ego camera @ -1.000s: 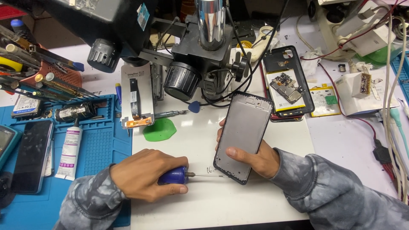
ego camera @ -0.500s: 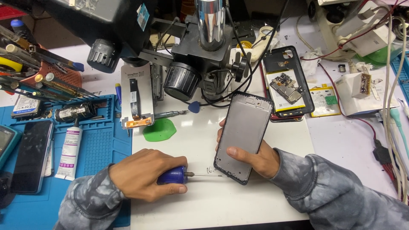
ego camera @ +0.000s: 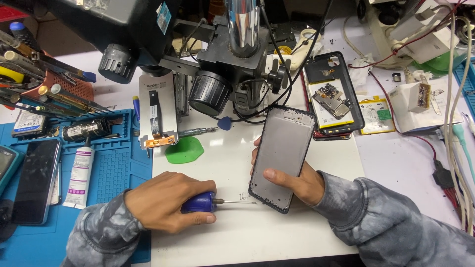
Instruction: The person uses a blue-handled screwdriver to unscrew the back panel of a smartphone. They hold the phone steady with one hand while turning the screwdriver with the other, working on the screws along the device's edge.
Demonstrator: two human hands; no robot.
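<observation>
My right hand (ego camera: 296, 182) grips a dark grey phone frame (ego camera: 282, 153), holding it tilted over the white work surface (ego camera: 232, 163), thumb across its lower part. My left hand (ego camera: 166, 200) is closed around a blue-handled screwdriver (ego camera: 200, 202) that lies almost flat, its thin metal tip pointing right and reaching the frame's lower left edge. Both arms wear grey mottled sleeves.
A black microscope (ego camera: 222, 59) overhangs the back. A white display panel with flex cable (ego camera: 158, 111), a green pad (ego camera: 184, 150), an opened phone with battery (ego camera: 332, 96), a blue mat (ego camera: 114, 168) with a dark phone (ego camera: 35, 180) and white glue tube (ego camera: 79, 173), tools at left, cables at right.
</observation>
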